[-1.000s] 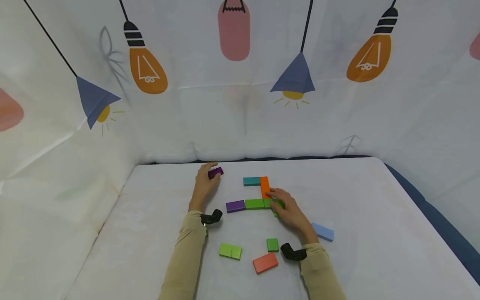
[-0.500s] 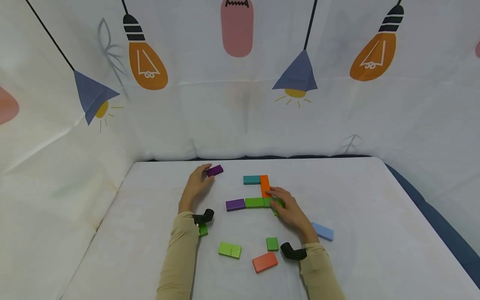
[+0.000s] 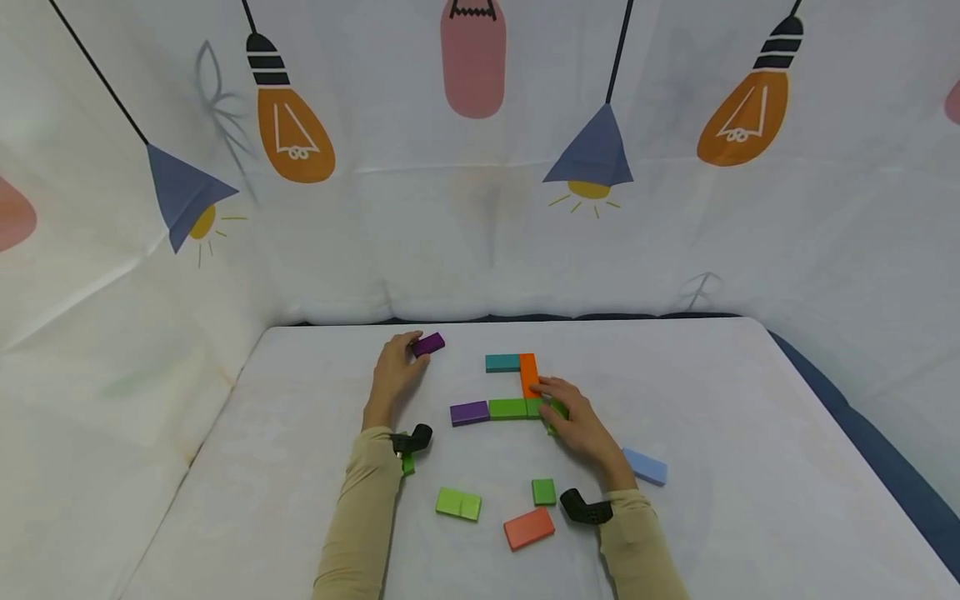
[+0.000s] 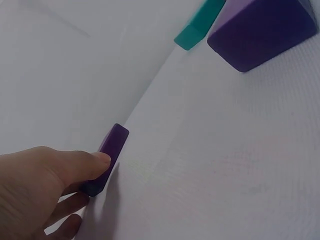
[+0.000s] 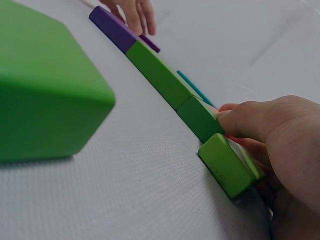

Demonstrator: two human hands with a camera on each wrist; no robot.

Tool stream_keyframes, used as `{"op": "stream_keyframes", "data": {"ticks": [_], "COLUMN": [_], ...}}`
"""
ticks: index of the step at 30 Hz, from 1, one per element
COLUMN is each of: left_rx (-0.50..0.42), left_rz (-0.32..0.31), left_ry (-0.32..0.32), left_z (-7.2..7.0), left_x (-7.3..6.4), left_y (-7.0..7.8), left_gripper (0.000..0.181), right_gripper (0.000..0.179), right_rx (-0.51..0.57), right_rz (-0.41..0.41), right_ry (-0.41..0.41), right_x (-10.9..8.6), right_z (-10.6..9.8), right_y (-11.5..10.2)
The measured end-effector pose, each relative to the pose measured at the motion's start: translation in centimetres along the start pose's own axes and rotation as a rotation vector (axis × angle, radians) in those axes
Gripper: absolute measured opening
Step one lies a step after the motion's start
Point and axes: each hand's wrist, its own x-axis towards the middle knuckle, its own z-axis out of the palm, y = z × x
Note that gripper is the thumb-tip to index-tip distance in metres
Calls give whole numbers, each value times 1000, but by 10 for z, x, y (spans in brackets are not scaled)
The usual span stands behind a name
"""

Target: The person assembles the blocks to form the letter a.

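My left hand (image 3: 393, 375) pinches a dark purple block (image 3: 428, 344) between thumb and fingers near the table's far edge. In the left wrist view the thumb lies along the purple block's (image 4: 112, 142) face. My right hand (image 3: 577, 421) rests at the right end of a row: a violet block (image 3: 469, 413), a long green block (image 3: 507, 408) and a short green block (image 5: 200, 117). Its thumb touches the short green block's corner, and its fingertips are at an orange block (image 3: 528, 375). A light green block (image 5: 227, 165) sits beside that hand, partly covered by it.
A teal block (image 3: 502, 363) meets the orange block's far end. Nearer lie a lime block (image 3: 458, 504), a green square block (image 3: 543, 492) and a coral block (image 3: 528, 528). A light blue block (image 3: 645, 467) is by the right forearm; another green block (image 3: 408, 464) shows by the left wrist.
My left hand has drawn slightly leftward with the dark purple block, uncovering a green block by its wrist. My right hand has stayed in place at the row.
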Motion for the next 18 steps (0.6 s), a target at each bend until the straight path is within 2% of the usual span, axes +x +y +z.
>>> {"op": "stream_keyframes", "data": {"ticks": [7,18], "left_rx": [12,29], "left_rz": [-26,-17], "left_ry": [26,65], "left_z": [6,14], "left_x": [-1,1], "left_y": [-3,-13], "left_gripper": [43,41], "right_gripper": [38,38], "right_rx": [-4,-7], "right_rz": [-6,21], "right_ry": [4,-9], "right_x": [-2,-1], "right_z": [0,-1], "right_y": [3,0]}}
